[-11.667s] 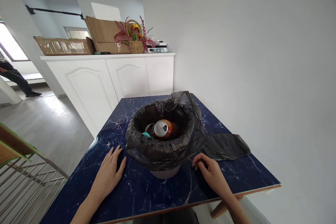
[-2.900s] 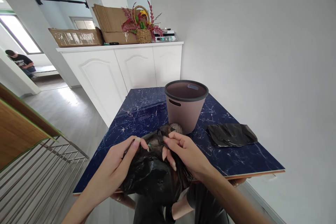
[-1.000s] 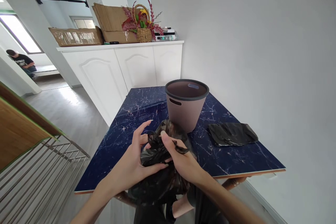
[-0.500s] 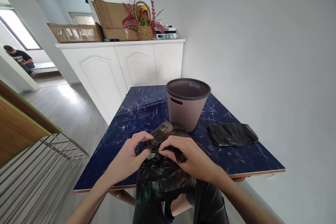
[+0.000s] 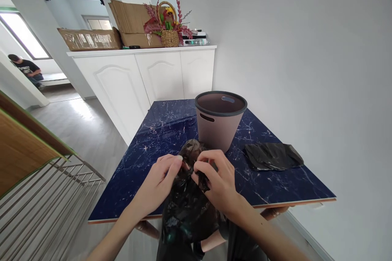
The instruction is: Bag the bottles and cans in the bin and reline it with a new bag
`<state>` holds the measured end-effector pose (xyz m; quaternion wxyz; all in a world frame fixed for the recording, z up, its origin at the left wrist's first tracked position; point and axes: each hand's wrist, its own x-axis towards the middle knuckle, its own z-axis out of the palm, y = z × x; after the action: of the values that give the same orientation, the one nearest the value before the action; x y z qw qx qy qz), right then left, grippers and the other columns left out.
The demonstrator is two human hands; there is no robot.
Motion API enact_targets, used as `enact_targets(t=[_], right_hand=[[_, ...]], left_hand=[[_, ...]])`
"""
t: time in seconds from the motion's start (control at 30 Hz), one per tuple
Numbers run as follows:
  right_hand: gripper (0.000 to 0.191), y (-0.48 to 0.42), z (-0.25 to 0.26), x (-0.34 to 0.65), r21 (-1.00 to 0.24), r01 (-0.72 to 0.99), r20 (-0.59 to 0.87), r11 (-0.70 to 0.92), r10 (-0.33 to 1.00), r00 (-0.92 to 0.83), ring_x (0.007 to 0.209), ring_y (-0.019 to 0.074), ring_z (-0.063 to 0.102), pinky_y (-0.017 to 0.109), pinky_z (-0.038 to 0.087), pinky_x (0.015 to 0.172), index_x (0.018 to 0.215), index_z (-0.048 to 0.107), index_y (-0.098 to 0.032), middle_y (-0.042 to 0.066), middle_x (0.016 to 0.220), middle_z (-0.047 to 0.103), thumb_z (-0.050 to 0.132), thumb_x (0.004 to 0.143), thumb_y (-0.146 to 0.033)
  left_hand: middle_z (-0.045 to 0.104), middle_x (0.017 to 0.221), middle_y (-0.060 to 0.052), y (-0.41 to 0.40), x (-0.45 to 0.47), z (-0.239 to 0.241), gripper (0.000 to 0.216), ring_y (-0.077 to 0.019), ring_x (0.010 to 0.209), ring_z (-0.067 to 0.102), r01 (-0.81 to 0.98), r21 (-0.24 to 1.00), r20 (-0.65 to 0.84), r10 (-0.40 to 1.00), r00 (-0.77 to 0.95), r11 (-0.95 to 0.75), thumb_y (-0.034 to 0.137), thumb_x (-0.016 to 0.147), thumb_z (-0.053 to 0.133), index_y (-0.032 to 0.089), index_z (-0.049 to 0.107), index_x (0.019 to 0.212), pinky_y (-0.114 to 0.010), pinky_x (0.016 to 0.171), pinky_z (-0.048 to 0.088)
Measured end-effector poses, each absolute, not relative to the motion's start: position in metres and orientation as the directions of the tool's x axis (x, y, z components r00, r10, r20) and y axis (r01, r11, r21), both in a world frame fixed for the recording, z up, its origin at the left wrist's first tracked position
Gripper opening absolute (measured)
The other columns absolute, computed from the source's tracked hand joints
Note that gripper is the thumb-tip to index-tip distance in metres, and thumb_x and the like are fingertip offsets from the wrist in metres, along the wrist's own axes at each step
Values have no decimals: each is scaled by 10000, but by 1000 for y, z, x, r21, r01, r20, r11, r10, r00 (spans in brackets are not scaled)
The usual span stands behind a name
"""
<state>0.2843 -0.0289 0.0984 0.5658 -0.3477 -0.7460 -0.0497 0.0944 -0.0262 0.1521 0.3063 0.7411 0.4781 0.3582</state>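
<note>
Nearest: the wearer's dark-clothed legs, partly hidden under a filled black bag [image 5: 191,212] that lies at the table's near edge, its lower part hanging past it and its upper end on the tabletop; a dull teal patch shows through the plastic. Left hand [image 5: 161,177] at the bag's gathered top, thumb and forefinger drawn close, pinching plastic. Right hand [image 5: 219,177] just beside it, fingers curled narrow around a bunched twist of the same plastic. Table [image 5: 131,187] dark blue, pale-veined, brown edge. Off left, a metal-barred rack [image 5: 58,200] with a wooden panel [image 5: 24,151] above. On the tabletop to the right, a flattened black plastic piece [image 5: 274,156]. Just beyond the bag, a brownish-pink bin [image 5: 217,132] stands upright, dark rim, slot handles; whether bag and bin touch, cannot tell. Farther, a white cabinet [image 5: 118,89] bearing cardboard boxes [image 5: 88,40], a wicker basket [image 5: 170,38] of red and yellow flowers, a clear bottle [image 5: 199,42] lying down. Farthest left, a person [image 5: 29,69] in a black top, seated.
</note>
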Motion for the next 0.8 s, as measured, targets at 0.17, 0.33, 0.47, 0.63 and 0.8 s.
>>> enact_targets(t=[0.17,0.33,0.47,0.63,0.8], right_hand=[[164,-26,96,283,-229,632,882,740,433,-187,722,189,514,358,391,695,941,605,-248,11,757,605,569,1018,-107],[153,-33,93,290,-239,581,854,778,454,-255,690,180,523,340,414,704,1100,612,-261,-11,737,615,555,1056,-126],[194,-47,87,302,-293,504,830,813,478,-287,709,178,532,320,441,708,1183,575,-248,-3,793,640,574,1047,-110],[216,-71,60,324,-446,452,739,772,603,-301,704,175,536,301,466,683,1166,537,-265,-16,794,608,552,1036,-93],[202,-84,43,339,-530,489,639,693,705,-307,718,184,570,308,504,693,1191,547,-281,-20,796,600,554,1042,-146]], left_hand=[[651,806,-21,-28,105,153,431,-216,825,543,360,906,148,962,228,-224,572,984,637,221,699,742,-286,770,451],[734,971,-57,-26,104,145,392,-257,954,630,146,988,25,989,149,-47,607,935,714,223,793,924,-297,834,508],[780,1060,-95,-16,94,131,457,-292,1062,674,-31,998,-54,998,24,54,631,871,785,213,815,1052,-318,904,534],[793,1061,-112,0,74,105,503,-252,1014,689,-164,985,-79,991,-105,61,653,763,874,181,817,931,-292,871,518],[786,946,-80,0,78,95,490,-204,898,681,-329,937,-155,985,-79,121,595,691,953,168,783,862,-291,886,527]])
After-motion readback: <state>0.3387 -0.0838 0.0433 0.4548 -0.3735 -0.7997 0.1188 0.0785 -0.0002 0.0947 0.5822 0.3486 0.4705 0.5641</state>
